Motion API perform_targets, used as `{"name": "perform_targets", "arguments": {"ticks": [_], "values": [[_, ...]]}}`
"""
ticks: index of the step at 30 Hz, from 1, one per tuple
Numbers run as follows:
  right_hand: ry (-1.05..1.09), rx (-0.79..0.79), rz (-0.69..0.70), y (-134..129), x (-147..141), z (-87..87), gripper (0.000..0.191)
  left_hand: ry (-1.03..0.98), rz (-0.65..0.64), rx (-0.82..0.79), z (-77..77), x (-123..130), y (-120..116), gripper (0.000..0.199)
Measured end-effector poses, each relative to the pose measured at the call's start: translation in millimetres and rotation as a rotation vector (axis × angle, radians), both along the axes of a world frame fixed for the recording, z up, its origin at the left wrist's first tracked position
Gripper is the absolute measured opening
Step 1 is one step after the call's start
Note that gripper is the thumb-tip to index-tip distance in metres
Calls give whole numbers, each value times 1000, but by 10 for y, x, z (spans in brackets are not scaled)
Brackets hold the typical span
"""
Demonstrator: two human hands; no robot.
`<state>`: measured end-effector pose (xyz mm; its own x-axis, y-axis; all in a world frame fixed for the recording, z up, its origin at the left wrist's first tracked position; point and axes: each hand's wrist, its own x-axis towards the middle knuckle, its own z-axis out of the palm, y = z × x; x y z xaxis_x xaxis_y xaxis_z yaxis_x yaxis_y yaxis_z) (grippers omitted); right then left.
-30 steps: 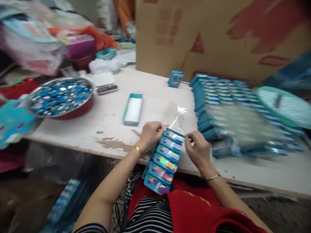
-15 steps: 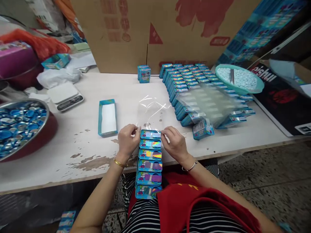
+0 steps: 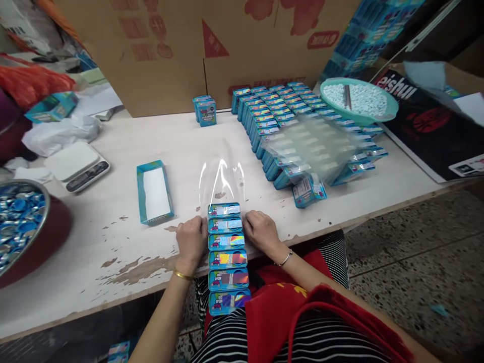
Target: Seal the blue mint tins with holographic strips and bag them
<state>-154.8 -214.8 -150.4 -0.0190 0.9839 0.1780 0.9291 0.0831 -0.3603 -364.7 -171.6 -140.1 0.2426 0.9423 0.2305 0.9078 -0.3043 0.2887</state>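
A row of several small blue candy packs point(image 3: 228, 259) with shiny labels runs from the table edge toward my lap. A clear plastic bag point(image 3: 222, 174) spreads on the table past the far end of the row, its mouth around the nearest packs. My left hand point(image 3: 191, 242) is closed at the left side of the row, its fingers curled on the bag's edge. On the opposite side, my right hand point(image 3: 262, 232) is also closed, pinching the bag's right edge. The fingertips of both hands are partly hidden. Left of them lies an open blue display box point(image 3: 155, 192) with a white inside.
Many blue packs point(image 3: 264, 113) stand in rows at the right, under a stack of clear bags point(image 3: 310, 146). Behind is a large carton point(image 3: 170, 75). A teal tray of white candies point(image 3: 378, 103), a scale point(image 3: 77, 164) and a bowl of blue-silver pieces point(image 3: 56, 222) flank the table.
Both hands have drawn toward my body along the row, and the bag's mouth has come with them over the far packs. The view has shifted slightly to the right.
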Motion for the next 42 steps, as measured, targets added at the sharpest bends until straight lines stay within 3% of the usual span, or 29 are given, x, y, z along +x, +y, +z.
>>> {"name": "perform_targets", "arguments": {"ticks": [6, 15, 21, 25, 28, 33, 36, 38, 39, 42], "values": [[-10, -46, 185, -186, -27, 55, 23, 69, -201, -94, 157, -134, -228, 25], [27, -206, 566, -685, 149, 212, 18, 52, -366, -89, 271, -315, -1056, 27], [133, -260, 851, -854, 258, 144, 21, 62, -454, -123, 299, -299, -1648, 22], [174, -247, 942, -939, 298, 127, 22, -34, -646, -37, 285, -310, -1871, 20], [191, -218, 824, -858, 395, 179, 22, -77, -643, -74, 363, -124, -1799, 24], [290, -128, 282, -260, 748, 274, 32, -95, -459, 15, 497, 778, -1304, 30], [382, -37, 61, 26, 994, 283, 29, -143, -504, -55, 567, 1175, -1052, 21], [593, -10, -66, 44, 1106, 273, 33, -292, -457, -21, 629, 1137, -937, 13], [740, -25, -132, 8, 1131, 269, 40, -391, -355, 38, 655, 1026, -880, 12], [1109, -102, -261, -181, 1060, 298, 57, -614, 169, 218, 679, 513, -679, 26]]}}
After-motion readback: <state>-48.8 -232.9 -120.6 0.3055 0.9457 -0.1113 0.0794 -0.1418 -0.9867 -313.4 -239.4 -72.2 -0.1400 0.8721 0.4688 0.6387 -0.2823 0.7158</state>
